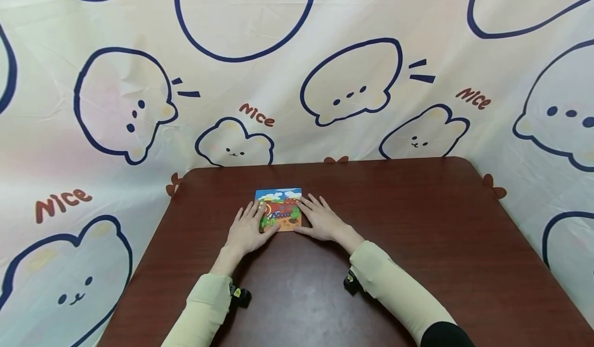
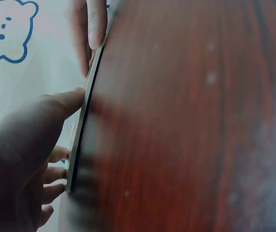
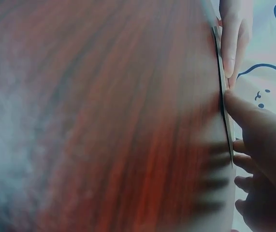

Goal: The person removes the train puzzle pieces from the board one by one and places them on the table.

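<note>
A thin, flat square board lies on the brown table. Its printed picture shows blue sky, clouds, green plants and a red and blue vehicle-like shape. My left hand rests at its left side, fingers spread and straight, thumb at the near edge. On the opposite side my right hand touches the board with extended fingertips, its thumb by the near right corner. From the left wrist camera, the board's edge looks slim and dark; the right wrist view also shows that edge. Part of the picture is covered by fingers.
The wood-grain tabletop stretches out around the board on all sides. Behind and beside it hangs a pale cloth printed with blue cartoon outlines. A small black device is strapped at each wrist.
</note>
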The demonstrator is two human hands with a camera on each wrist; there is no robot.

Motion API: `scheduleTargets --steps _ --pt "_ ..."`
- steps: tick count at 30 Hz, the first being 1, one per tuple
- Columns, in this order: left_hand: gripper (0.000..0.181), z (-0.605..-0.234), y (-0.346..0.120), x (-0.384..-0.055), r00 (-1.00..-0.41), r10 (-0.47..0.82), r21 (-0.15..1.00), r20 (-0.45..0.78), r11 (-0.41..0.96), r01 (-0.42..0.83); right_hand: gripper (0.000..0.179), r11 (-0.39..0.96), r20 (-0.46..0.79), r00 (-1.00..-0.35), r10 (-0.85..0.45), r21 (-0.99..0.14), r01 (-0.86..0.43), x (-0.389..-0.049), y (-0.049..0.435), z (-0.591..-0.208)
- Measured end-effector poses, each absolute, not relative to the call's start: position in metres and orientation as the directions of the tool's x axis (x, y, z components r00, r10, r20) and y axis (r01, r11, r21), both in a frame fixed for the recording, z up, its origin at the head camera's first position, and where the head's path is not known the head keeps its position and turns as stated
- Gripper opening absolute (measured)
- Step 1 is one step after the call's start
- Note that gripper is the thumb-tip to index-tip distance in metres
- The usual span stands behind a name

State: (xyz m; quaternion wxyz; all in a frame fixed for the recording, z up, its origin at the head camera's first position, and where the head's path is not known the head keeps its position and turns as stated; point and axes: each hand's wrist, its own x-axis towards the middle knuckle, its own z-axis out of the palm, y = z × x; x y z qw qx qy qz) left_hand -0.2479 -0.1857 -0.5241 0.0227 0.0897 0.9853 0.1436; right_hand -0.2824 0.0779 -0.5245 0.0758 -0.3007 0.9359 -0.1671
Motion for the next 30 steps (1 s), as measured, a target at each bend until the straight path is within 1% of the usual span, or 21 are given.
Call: scheduleTargets --steps 6,13,17,22,30 --pt "0.091 -0.527 -0.185 -0.245 -0.983 0.183 0.296 -0.03 0.941 0.166 0.081 0.762 -0.058 -0.8 -0.596 -0.353 -0.542 -0.28 0.078 -0.525" --pt "0.089 -0.523 -0.183 -0.248 -0.982 0.191 0.288 0.004 0.94 0.184 0.074 0.769 -0.006 -0.828 -0.561 -0.372 -0.519 -0.293 0.077 -0.518" --pt "0.09 -0.521 -0.183 -0.248 -0.982 0.189 0.284 -0.014 0.942 0.177 0.073 0.775 -0.001 -0.838 -0.546 -0.382 -0.504 -0.298 0.077 -0.521" --pt "0.091 -0.521 -0.182 -0.248 -0.98 0.199 0.287 -0.019 0.94 0.185 0.069 0.784 0.024 -0.846 -0.532 -0.365 -0.503 -0.303 0.077 -0.526" --pt "0.091 -0.523 -0.181 -0.246 -0.981 0.194 0.296 -0.02 0.938 0.18 0.061 0.806 0.042 -0.849 -0.526 -0.295 -0.514 -0.312 0.069 -0.522"
